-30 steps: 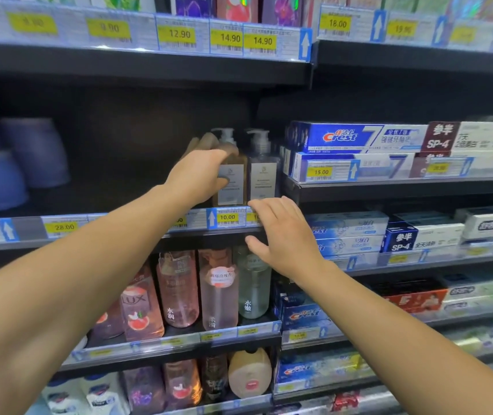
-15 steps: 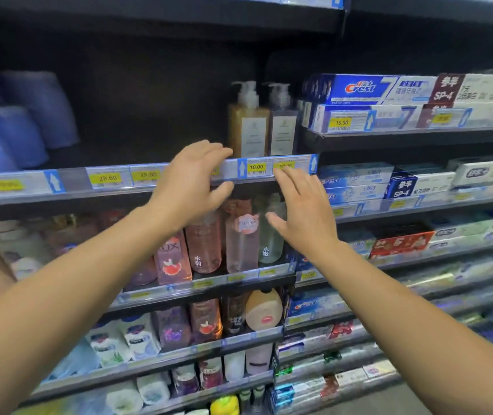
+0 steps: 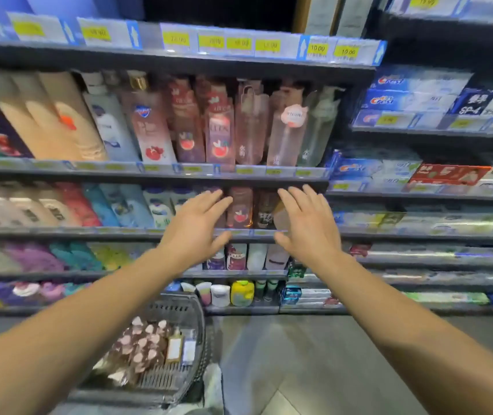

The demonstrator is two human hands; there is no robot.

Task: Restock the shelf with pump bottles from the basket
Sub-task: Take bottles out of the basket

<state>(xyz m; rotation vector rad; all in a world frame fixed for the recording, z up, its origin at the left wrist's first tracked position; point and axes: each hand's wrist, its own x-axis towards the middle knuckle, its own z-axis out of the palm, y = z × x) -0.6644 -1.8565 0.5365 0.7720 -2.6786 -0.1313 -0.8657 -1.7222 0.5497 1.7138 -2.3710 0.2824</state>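
1. Both my hands hang empty at mid-frame before the shelves: left hand (image 3: 197,226) with fingers spread and loose, right hand (image 3: 308,226) the same, neither touching anything.

2. The basket (image 3: 191,313), dark and slatted, sits on the floor at lower left of centre. In it lie the pump bottles (image 3: 146,345), a heap with pale pink caps, and beside them two upright ones with rectangular labels, one amber (image 3: 175,344), one clear (image 3: 189,348).

3. The shelf (image 3: 179,59) that I judge takes them runs along the top of the frame; its goods are cut off at the top edge, so I cannot see the gap.

4. My guess on handling: full plastic bottles, stiff-walled and fairly heavy for their size, smooth enough to slip. The pump head is the weak part, so I would grip round the body below the shoulder, not lift by the nozzle.

5. Readable writing is scarce, as the frame is blurred. Yellow tags (image 3: 318,48) at upper right read "10.00" twice. Blue toothpaste boxes (image 3: 386,100) at right show "Crest", and a dark box (image 3: 473,104) beside them "SP-4".

6. On the second shelf, centre, a pink bottle (image 3: 220,136) reads "LUX". The rest of the print on that row is too soft to read.

7. More bottles fill the rows behind my hands and below, their labels blurred.
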